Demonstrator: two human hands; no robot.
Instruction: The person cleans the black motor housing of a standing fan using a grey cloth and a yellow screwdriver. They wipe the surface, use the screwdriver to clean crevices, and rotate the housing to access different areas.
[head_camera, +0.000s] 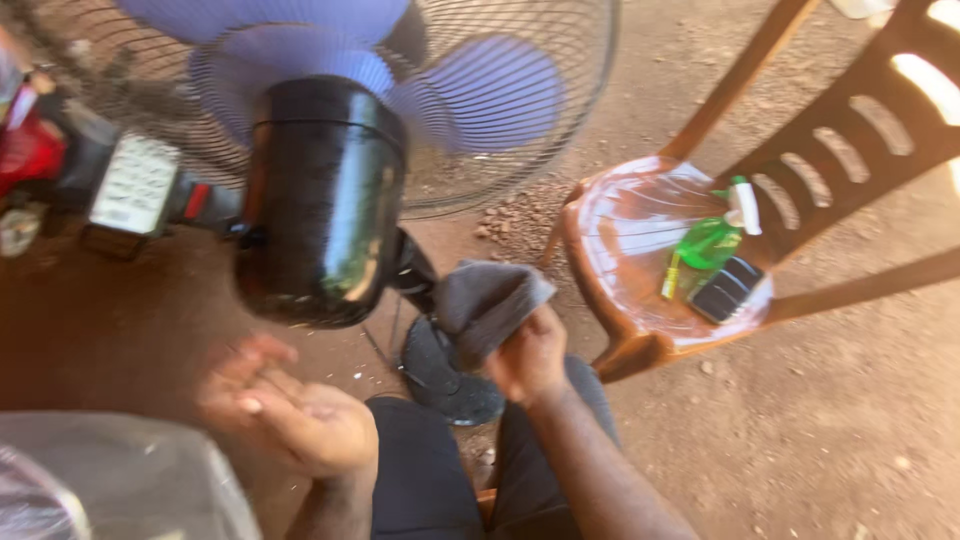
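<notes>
Nearest the lens, at the lower left corner, a sheet of clear, crinkled plastic (110, 480) fills the edge of the view, too blurred to make out further. Just above it the left hand (290, 405) is held palm up, its fingers spread apart and empty, smeared by motion, hovering below the fan's black motor housing (325, 200) without touching it. Dark trousers (430, 480) cover the person's knees between the two forearms. To the right of the left hand, the right hand (528, 358) is clenched on a grey cloth (490, 300), which is bunched up and pressed close to the rear of the motor housing, where the fan's neck meets its stand; whether the cloth actually touches the neck cannot be told. Below the cloth sits the round dark base (440, 375) of the fan on the bare earth ground (800, 430). Behind the housing, pale violet blades (480, 95) show inside a wire guard (570, 130). At right, well apart from both hands, stands a brown plastic chair (850, 140); on its seat lie a green spray bottle (712, 240) with a white nozzle, a small yellow stick-like item just beside it, and a dark flat rectangular object (728, 288) touching the bottle's lower side. A red machine part (30, 150) appears at far left.
</notes>
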